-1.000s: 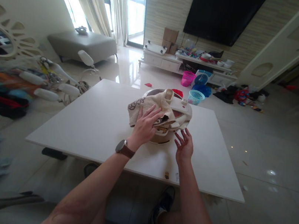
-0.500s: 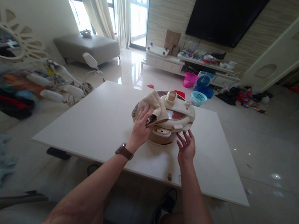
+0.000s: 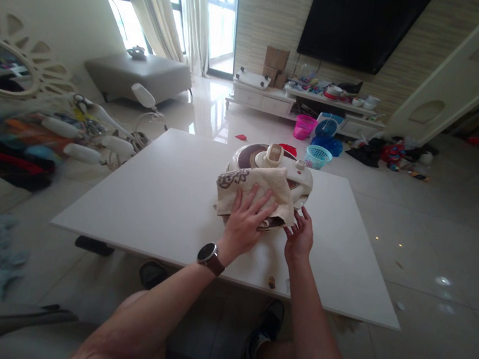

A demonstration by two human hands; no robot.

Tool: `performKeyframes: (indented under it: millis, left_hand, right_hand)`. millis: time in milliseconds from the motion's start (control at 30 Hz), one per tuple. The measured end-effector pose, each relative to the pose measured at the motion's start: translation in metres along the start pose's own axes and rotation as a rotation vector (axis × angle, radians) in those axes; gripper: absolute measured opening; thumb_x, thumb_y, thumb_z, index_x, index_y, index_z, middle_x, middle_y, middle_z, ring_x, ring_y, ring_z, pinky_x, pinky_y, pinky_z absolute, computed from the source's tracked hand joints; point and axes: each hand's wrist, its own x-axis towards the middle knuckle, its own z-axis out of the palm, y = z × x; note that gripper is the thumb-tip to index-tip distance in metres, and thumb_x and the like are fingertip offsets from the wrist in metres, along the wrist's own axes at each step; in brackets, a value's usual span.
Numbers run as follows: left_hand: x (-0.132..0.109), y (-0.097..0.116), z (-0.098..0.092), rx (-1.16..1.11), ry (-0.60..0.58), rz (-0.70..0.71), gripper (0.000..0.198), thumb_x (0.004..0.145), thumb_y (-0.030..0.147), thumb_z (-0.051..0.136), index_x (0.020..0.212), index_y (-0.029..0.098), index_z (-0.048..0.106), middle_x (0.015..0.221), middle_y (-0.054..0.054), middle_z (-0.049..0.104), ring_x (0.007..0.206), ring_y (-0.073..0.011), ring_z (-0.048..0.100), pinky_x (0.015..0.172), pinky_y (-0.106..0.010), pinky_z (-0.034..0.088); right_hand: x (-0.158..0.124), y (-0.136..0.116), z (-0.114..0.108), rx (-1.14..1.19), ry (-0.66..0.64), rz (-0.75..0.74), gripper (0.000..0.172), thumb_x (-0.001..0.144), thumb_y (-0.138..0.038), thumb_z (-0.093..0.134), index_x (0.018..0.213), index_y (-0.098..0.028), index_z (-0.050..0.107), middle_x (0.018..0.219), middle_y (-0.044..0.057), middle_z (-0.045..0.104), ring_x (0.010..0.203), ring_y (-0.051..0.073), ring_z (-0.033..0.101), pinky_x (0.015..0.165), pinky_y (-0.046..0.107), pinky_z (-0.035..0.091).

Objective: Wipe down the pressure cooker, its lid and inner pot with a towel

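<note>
A cream and brown electric pressure cooker [image 3: 306,183] stands on a white table [image 3: 127,205]. A beige cloth [image 3: 261,180] with a dark scroll pattern is draped over its front, hiding the front panel and part of the lid. My left hand [image 3: 247,223] presses flat on the cloth with its fingers spread. It wears a watch [image 3: 208,253] on the wrist. At the cooker's lower right edge is my right hand [image 3: 299,239], palm up and fingers apart and slightly bent. Its fingertips reach the cooker's rim or the cloth's corner; I cannot tell which they touch.
A small brown object [image 3: 271,282] lies near the table's front edge. Beyond the table are a light blue basket [image 3: 318,157], a pink basket [image 3: 304,127] and a low TV cabinet [image 3: 260,101]. A white-armed lamp [image 3: 118,146] stands to the left.
My left hand has moved right across the cooker's front with the cloth, which now covers the panel. More of the lid's left side shows. My right hand stays almost in place.
</note>
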Motion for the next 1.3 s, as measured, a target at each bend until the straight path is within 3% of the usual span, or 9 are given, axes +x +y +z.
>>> performKeyframes:
  millis: [100, 300, 467, 733, 1067, 1300]
  left_hand:
    - [0.0, 0.011, -0.002, 0.015, -0.033, -0.004, 0.065, 0.095, 0.014, 0.058, 0.158, 0.029, 0.058, 0.174, -0.005, 0.045, 0.171, -0.0325, 0.019, 0.139, -0.065, 0.005]
    - [-0.003, 0.015, -0.011, -0.059, 0.008, -0.054, 0.052, 0.099, 0.03, 0.061, 0.152, 0.027, 0.063, 0.162, -0.007, 0.06, 0.162, -0.029, 0.042, 0.14, -0.055, 0.021]
    - [-0.01, 0.02, -0.006, -0.063, 0.031, -0.07, 0.046, 0.101, 0.03, 0.057, 0.146, 0.025, 0.067, 0.156, -0.007, 0.066, 0.154, -0.0278, 0.054, 0.137, -0.052, 0.029]
    - [-0.021, 0.028, 0.008, 0.072, 0.0, -0.061, 0.059, 0.095, 0.02, 0.062, 0.153, 0.03, 0.063, 0.173, -0.003, 0.047, 0.17, -0.036, 0.021, 0.139, -0.065, 0.017]
    - [-0.022, 0.023, 0.014, 0.053, 0.015, -0.079, 0.063, 0.094, 0.017, 0.061, 0.156, 0.031, 0.061, 0.173, -0.002, 0.047, 0.171, -0.0341, 0.016, 0.14, -0.063, 0.018]
    - [-0.017, 0.021, 0.015, -0.061, 0.095, -0.208, 0.061, 0.1, 0.023, 0.059, 0.16, 0.033, 0.057, 0.178, -0.002, 0.038, 0.172, -0.0333, 0.007, 0.14, -0.064, 0.017]
  right_hand:
    - [0.0, 0.001, -0.002, 0.006, -0.013, -0.011, 0.057, 0.079, -0.048, 0.066, 0.133, -0.033, 0.069, 0.131, 0.003, 0.077, 0.093, 0.016, 0.071, 0.074, 0.027, 0.051]
    - [0.002, 0.003, -0.004, 0.002, -0.023, -0.016, 0.057, 0.077, -0.045, 0.07, 0.132, -0.033, 0.07, 0.13, 0.002, 0.077, 0.092, 0.016, 0.071, 0.071, 0.026, 0.05]
    - [0.004, 0.006, -0.004, 0.022, -0.004, -0.02, 0.062, 0.075, -0.046, 0.071, 0.135, -0.03, 0.07, 0.128, 0.003, 0.078, 0.084, 0.014, 0.069, 0.064, 0.023, 0.047]
    - [0.0, 0.003, -0.001, 0.01, -0.015, -0.031, 0.064, 0.074, -0.048, 0.071, 0.136, -0.03, 0.069, 0.127, 0.004, 0.079, 0.087, 0.016, 0.071, 0.066, 0.025, 0.05]
    - [0.003, 0.002, -0.007, -0.027, -0.026, -0.015, 0.057, 0.075, -0.046, 0.069, 0.13, -0.033, 0.071, 0.135, 0.001, 0.076, 0.088, 0.015, 0.068, 0.066, 0.024, 0.045]
    - [0.002, -0.001, -0.006, -0.016, -0.021, 0.001, 0.056, 0.077, -0.05, 0.068, 0.13, -0.033, 0.072, 0.14, 0.003, 0.074, 0.094, 0.017, 0.072, 0.073, 0.027, 0.049]
